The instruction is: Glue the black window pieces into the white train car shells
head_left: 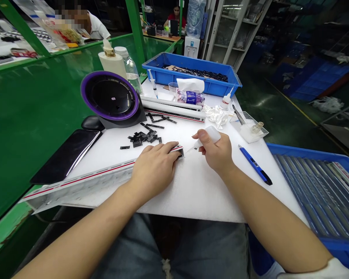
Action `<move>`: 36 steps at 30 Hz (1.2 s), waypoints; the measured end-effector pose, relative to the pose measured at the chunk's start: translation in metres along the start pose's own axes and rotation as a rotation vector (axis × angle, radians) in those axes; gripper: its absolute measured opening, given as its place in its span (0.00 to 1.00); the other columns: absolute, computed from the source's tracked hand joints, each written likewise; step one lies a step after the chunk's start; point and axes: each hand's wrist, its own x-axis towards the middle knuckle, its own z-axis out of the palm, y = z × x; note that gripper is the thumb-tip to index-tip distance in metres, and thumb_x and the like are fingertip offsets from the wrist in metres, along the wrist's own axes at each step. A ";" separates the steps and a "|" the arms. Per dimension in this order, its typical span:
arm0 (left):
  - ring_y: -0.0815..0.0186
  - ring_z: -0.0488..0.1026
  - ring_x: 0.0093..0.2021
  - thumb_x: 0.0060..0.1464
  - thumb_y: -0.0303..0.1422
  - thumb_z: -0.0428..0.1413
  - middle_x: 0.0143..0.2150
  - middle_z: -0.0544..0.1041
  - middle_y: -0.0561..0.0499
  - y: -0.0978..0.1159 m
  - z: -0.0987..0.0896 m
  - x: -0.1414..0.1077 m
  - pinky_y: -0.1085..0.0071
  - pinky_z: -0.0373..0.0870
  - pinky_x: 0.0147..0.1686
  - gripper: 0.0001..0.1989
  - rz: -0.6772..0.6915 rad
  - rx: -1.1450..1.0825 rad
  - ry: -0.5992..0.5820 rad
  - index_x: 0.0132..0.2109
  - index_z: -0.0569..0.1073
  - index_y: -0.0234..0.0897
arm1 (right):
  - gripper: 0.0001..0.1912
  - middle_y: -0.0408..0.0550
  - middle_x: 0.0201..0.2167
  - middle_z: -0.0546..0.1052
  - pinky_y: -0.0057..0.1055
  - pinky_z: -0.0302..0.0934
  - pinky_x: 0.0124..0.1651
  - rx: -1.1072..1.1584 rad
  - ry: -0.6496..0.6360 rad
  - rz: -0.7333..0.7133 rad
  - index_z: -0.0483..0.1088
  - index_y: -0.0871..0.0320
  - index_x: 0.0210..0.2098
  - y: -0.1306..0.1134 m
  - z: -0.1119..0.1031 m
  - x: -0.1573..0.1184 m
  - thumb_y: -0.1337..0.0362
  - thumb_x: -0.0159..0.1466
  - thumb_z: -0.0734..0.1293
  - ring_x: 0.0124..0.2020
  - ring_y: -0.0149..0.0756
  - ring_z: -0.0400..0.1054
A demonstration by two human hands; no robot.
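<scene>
Head view: the left hand [154, 168] presses flat on the end of a long clear strip [84, 186] with a red line. The right hand [216, 151] squeezes a small glue bottle [208, 137], tip at the strip's end (almost touching). Little black clips [144, 137] lie behind, a blue pen [254, 164] beside, a purple fan [112, 99] further back.

A long silver strip [84, 182] with a red line lies flat along the white board's [197, 193] left edge; a small white glue bottle [205, 138] tilts at its end.
</scene>
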 end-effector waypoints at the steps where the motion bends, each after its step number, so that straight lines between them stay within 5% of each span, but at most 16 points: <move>1: 0.57 0.73 0.52 0.63 0.33 0.47 0.63 0.71 0.53 0.000 0.000 0.000 0.56 0.69 0.46 0.15 -0.001 0.003 -0.001 0.51 0.76 0.44 | 0.26 0.44 0.19 0.73 0.29 0.61 0.24 -0.005 0.001 -0.003 0.76 0.60 0.28 0.000 0.000 0.000 0.41 0.61 0.66 0.20 0.31 0.67; 36: 0.56 0.74 0.52 0.65 0.34 0.45 0.62 0.71 0.53 0.001 -0.003 0.001 0.56 0.68 0.47 0.16 -0.006 -0.005 0.004 0.51 0.76 0.44 | 0.28 0.43 0.18 0.71 0.30 0.60 0.24 -0.042 0.023 -0.037 0.75 0.59 0.28 0.005 -0.003 0.003 0.39 0.60 0.65 0.20 0.32 0.66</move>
